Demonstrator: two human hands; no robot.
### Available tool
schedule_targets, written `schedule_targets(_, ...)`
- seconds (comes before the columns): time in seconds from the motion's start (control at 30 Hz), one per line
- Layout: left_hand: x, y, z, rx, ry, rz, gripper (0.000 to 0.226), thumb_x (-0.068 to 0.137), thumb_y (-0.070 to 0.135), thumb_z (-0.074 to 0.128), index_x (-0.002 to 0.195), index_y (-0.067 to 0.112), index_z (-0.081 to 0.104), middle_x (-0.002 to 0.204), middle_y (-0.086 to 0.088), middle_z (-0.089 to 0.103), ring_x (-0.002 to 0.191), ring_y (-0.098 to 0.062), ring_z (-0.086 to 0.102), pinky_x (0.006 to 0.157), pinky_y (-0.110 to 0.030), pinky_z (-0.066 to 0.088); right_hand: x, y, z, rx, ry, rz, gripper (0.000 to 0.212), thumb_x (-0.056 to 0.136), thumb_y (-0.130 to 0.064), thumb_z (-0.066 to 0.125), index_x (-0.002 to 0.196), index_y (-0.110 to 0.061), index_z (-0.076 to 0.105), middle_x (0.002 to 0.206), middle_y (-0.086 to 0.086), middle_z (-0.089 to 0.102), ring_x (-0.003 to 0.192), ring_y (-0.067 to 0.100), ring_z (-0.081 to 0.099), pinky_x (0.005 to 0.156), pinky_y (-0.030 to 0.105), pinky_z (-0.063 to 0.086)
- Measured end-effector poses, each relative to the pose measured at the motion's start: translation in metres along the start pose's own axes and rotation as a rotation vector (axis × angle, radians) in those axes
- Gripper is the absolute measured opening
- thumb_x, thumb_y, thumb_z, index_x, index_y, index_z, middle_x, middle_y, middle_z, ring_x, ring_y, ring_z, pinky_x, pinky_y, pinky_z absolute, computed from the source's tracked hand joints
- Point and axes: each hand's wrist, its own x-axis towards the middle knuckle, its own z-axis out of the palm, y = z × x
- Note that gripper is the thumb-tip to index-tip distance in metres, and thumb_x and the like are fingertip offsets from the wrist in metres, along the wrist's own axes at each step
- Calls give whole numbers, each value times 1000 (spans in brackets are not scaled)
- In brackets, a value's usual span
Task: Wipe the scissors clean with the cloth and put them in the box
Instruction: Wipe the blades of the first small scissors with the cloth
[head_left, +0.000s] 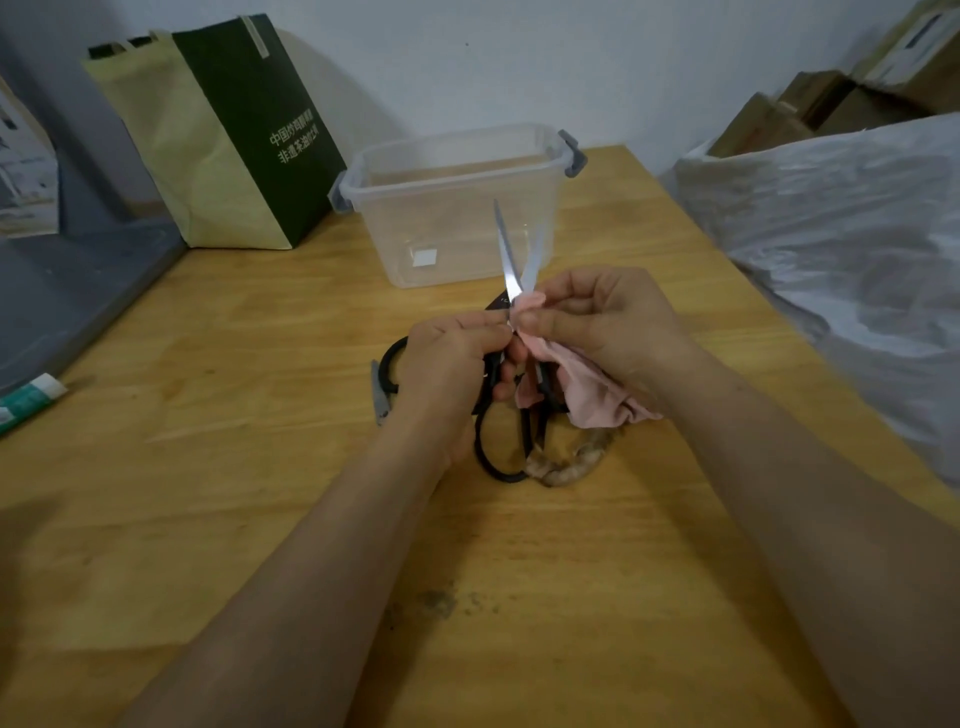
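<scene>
Scissors (511, 260) gripped in left hand (449, 364), right hand (602, 327) pinching cloth (587, 384) at blades

The left hand (447, 364) gripped the black handles of the scissors (505, 254). Blades were parted, tips pointing toward the clear box (457, 208). The right hand (608, 327) pinched the pink cloth (592, 395) at the blade bases. The box stood lidless on the wooden bench (260, 441), beyond both hands.
</scene>
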Motion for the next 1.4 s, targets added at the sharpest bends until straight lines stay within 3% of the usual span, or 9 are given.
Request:
schedule_targets(0.17, 2, 3, -3, -70, 4, -28, 17, 88, -1, 51, 85, -2, 67, 55, -5, 56, 45, -12, 47, 40, -20, 37, 2, -1, 6, -1, 24, -33, 13, 84, -10, 70, 94, -1, 70, 75, 14, 71, 61, 20, 67, 67, 42, 58)
schedule_targets(0.27, 2, 3, -4, -72, 4, -38, 16, 86, -4, 49, 84, -5, 65, 52, -5, 55, 43, -13, 46, 39, -19, 35, 0, -2, -2, 37, -111, -5, 14, 77, 0, 72, 90, -6, 69, 81, 11, 73, 74, 19, 70, 73, 33, 59)
schedule_targets(0.4, 1, 1, -3, -12, -5, -17, 18, 86, -3, 50, 78, -2, 65, 52, -5, 55, 43, -13, 46, 39, -20, 35, 1, 0, 0, -30, -6, -71, 15, 74, -1, 75, 80, -14, 70, 72, -2, 73, 71, 7, 69, 67, 17, 54)
schedule_targets(0.63, 2, 3, -4, -67, 18, -52, 17, 85, 5, 51, 75, 0, 64, 55, -5, 57, 44, -13, 47, 40, -20, 37, 6, 3, -5, 81, 257, -72, 11, 80, -5, 72, 90, -9, 72, 82, 1, 74, 84, 14, 70, 83, 28, 55)
schedule_targets(0.73, 2, 4, -4, -78, 37, -67, 23, 86, 12, 46, 79, 1, 65, 61, -7, 60, 47, -14, 49, 42, -21, 40, 3, 0, -9, 76, 308, -135, 16, 81, -10, 72, 96, -16, 74, 91, -5, 73, 90, 6, 68, 80, 19, 52)
schedule_targets(0.87, 2, 7, -5, -128, 7, -56, 30, 89, 12, 37, 82, 2, 65, 68, -10, 55, 51, -15, 47, 44, -22, 40, -5, -3, 3, -62, 217, -345, 22, 80, -3, 72, 90, -22, 71, 78, -15, 72, 79, 0, 68, 76, 16, 52)
schedule_targets(1.03, -1, 6, -4, -21, -27, -5, 37, 76, -7, 35, 86, 1, 70, 58, -11, 51, 47, -16, 46, 53, -25, 38, -5, 3, 9, -450, 221, -477, 18, 79, 0, 70, 88, -14, 76, 91, 0, 71, 90, 12, 66, 83, 37, 53)
schedule_targets(1.2, -4, 8, -5, 13, -99, 63, 42, 77, -17, 40, 95, 6, 70, 48, -1, 54, 39, -10, 46, 40, -12, 37, -4, 5, 7, -529, 179, -463, 19, 81, -4, 66, 93, -15, 76, 98, -1, 68, 97, 8, 62, 89, 27, 50)
schedule_targets(1.4, -3, 6, -4, -23, -96, 37, 34, 83, -17, 48, 98, 3, 70, 56, -1, 61, 45, -6, 51, 45, -14, 43, -3, 5, 10, -601, 184, -590, 14, 80, -14, 73, 93, -12, 76, 95, -1, 68, 91, 11, 63, 82, 20, 49)
